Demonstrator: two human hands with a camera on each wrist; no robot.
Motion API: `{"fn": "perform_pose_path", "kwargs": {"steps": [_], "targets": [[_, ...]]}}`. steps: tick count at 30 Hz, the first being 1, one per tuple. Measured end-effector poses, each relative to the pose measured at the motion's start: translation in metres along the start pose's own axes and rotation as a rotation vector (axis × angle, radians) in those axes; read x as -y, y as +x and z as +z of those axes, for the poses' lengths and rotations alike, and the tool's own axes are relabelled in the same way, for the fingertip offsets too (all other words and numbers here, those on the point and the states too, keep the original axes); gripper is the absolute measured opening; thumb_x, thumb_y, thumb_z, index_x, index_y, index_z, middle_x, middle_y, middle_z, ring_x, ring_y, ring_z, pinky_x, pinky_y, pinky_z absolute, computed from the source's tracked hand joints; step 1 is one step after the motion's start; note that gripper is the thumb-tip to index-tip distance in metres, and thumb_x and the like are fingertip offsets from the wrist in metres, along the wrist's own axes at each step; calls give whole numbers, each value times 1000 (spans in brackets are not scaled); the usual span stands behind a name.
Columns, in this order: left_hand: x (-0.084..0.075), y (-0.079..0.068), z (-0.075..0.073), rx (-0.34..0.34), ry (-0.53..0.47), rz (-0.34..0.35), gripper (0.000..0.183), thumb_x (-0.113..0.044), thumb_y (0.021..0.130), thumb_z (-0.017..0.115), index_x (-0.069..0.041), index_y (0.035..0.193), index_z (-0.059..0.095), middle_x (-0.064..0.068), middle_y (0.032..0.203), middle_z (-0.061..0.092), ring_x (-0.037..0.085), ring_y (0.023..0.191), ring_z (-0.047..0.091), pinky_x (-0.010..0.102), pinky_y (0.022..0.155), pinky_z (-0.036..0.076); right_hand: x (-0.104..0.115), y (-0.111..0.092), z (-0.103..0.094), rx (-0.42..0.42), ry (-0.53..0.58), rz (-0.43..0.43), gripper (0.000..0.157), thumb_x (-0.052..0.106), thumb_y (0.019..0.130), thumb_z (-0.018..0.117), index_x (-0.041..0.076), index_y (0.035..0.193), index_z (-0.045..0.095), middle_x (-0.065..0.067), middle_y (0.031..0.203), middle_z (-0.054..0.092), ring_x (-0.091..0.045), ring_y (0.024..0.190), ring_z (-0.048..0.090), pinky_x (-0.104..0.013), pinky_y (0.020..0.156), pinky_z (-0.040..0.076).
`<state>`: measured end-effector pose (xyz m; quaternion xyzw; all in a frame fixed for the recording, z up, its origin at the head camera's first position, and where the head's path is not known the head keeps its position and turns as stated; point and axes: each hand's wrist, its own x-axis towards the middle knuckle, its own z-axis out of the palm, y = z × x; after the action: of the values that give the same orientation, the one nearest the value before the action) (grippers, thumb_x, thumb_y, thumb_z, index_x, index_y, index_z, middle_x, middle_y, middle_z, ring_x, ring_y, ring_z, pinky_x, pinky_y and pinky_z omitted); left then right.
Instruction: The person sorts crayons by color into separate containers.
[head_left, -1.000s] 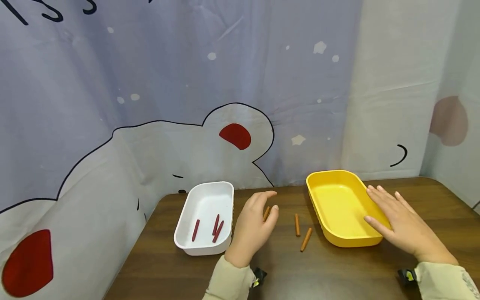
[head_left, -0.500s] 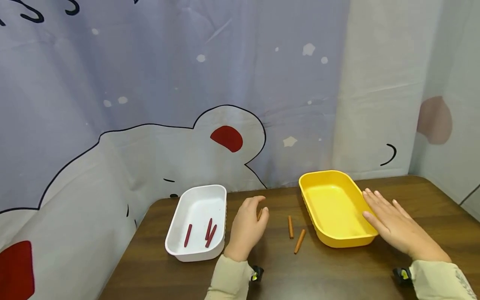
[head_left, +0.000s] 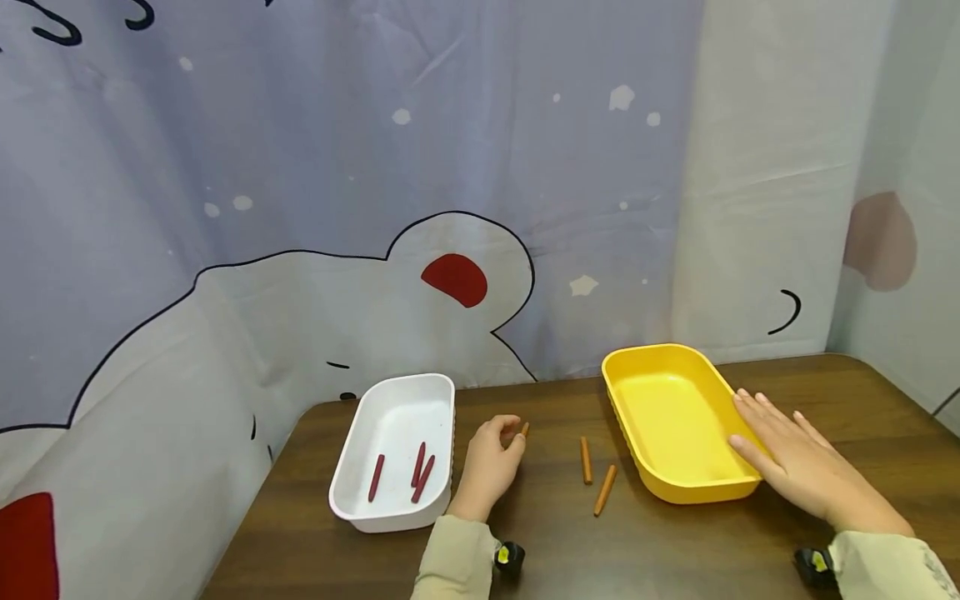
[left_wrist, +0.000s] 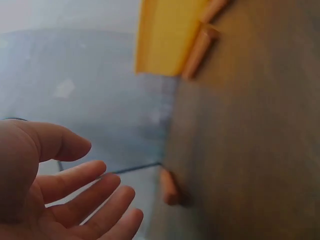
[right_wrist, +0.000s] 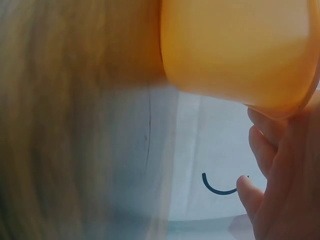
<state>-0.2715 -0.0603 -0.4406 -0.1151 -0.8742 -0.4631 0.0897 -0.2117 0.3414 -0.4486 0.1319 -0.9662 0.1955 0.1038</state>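
My left hand (head_left: 491, 462) is low over the table beside a brown-orange crayon (head_left: 525, 429), which is partly hidden behind the fingertips in the head view. In the left wrist view, its bent fingers (left_wrist: 107, 210) are spread apart and the crayon lies just beyond them with nothing gripped. Two more crayons of that colour, one upright in view (head_left: 587, 460) and one slanted (head_left: 605, 490), lie to the right. My right hand (head_left: 802, 467) rests with straight fingers along the right rim of the yellow tray (head_left: 660, 486), thumb over the edge.
To the left stands a white tray (head_left: 352, 475) with three dark red crayons (head_left: 423, 479) in it. The brown wooden table (head_left: 555, 550) ends at the back against a printed curtain (head_left: 337, 300). A small black device (head_left: 510, 557) sits at each wrist.
My left hand has lowered toward the crayon near it, its fingers drawing closer together around it in the head view. The right hand stays at the yellow tray. The head view has shifted slightly.
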Motion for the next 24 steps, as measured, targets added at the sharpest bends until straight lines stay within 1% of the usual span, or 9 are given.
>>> {"fn": "perform_pose_path", "kwargs": {"steps": [5,9,14,19,24], "targets": [[14,4,7,-1,35,-41,29,-3,93,64,5,121,66,21,115,64,37,108,65,50,93,55,1,-1,0,19,18,30,69,40,110,40,3,162,14,-23,166,16,-37,155,4,-45,122,-17],[21,7,10,8,35,-49,30,2,90,65,6,120,66,23,113,64,37,104,66,49,90,56,2,0,1,33,42,50,70,42,110,38,3,162,12,-23,167,13,-41,154,6,-48,122,-17],[25,8,9,35,55,-32,32,5,87,68,7,119,67,21,110,65,34,100,67,46,88,57,4,2,3,46,71,60,71,42,110,37,2,162,10,-24,167,11,-45,153,6,-51,121,-16],[28,10,14,58,92,-11,31,7,84,72,8,115,68,18,102,67,31,96,67,44,86,58,4,3,3,55,79,60,71,42,110,37,2,162,8,-24,166,9,-45,153,5,-52,122,-14],[31,10,17,36,119,-5,30,8,83,73,7,112,69,15,98,67,28,92,66,41,84,58,5,3,3,57,92,57,71,41,110,37,1,162,8,-26,166,8,-47,152,5,-56,122,-12]]}}
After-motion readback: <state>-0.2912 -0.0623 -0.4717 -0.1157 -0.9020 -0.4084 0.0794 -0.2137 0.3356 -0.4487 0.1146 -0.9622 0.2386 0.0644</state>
